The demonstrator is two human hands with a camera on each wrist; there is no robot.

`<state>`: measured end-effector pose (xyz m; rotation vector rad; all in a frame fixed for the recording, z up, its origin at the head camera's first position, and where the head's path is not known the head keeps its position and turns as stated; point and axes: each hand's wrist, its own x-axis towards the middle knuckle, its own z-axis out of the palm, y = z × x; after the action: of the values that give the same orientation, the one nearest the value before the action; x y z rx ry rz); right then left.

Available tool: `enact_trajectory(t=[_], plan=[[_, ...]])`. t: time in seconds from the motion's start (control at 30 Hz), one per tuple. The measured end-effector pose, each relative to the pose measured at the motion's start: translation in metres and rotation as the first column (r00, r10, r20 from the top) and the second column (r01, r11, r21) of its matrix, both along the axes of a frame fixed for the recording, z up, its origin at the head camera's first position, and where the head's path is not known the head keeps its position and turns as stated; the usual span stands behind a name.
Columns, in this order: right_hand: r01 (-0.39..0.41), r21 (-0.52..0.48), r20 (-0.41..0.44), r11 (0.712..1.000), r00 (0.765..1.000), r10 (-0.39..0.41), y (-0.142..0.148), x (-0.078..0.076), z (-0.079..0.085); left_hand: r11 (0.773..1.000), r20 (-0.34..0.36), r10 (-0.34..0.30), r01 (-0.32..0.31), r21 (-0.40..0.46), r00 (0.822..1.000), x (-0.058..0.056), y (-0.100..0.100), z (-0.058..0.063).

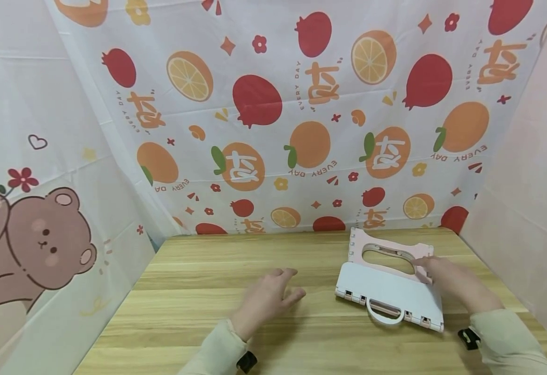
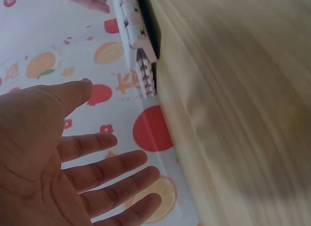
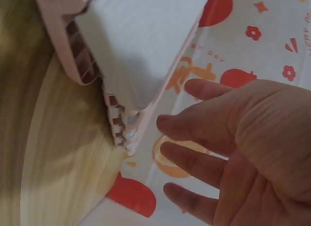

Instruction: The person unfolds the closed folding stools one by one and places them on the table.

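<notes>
A white and pink plastic folding stool lies on the wooden table right of centre. Its white panel has a loop handle on the near side, and the pink part behind has an oval opening. At the stool's right end is my right hand, its fingertips overlapping the pink part in the head view. The right wrist view shows the fingers extended beside the hinged edge. Left of the stool, my left hand hovers over the table with fingers spread, holding nothing. From the left wrist, the hinge row appears beyond the fingers.
A fruit-printed cloth hangs along the table's back edge. On the left hangs a cloth with a bear print, and a plain pale cloth borders the right side. Black straps circle the wrists.
</notes>
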<state>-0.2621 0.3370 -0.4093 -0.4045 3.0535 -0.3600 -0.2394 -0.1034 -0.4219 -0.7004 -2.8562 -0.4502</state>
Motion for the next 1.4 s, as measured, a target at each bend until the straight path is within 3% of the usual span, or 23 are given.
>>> enact_trajectory(t=[0.23, 0.57, 1.03, 1.4], plan=[[-0.069, -0.029, 0.010, 0.997, 0.998, 0.069, 0.000, -0.008, -0.007, 0.998, -0.010, -0.042, 0.042, -0.047, 0.999, 0.002, 0.010, -0.011], [-0.120, -0.056, -0.022, 0.991, 0.993, 0.119, 0.003, -0.013, -0.013, 0.992, 0.052, -0.097, 0.100, -0.072, 0.994, 0.009, 0.026, -0.023], [-0.095, -0.057, 0.023, 0.994, 0.995, 0.096, 0.002, -0.012, -0.012, 0.986, 0.078, -0.144, 0.150, -0.075, 0.987, 0.015, 0.041, -0.025], [-0.134, -0.085, 0.018, 0.987, 0.990, 0.136, -0.003, -0.010, -0.016, 0.987, 0.068, -0.143, 0.147, -0.065, 0.987, 0.014, 0.042, -0.027]])
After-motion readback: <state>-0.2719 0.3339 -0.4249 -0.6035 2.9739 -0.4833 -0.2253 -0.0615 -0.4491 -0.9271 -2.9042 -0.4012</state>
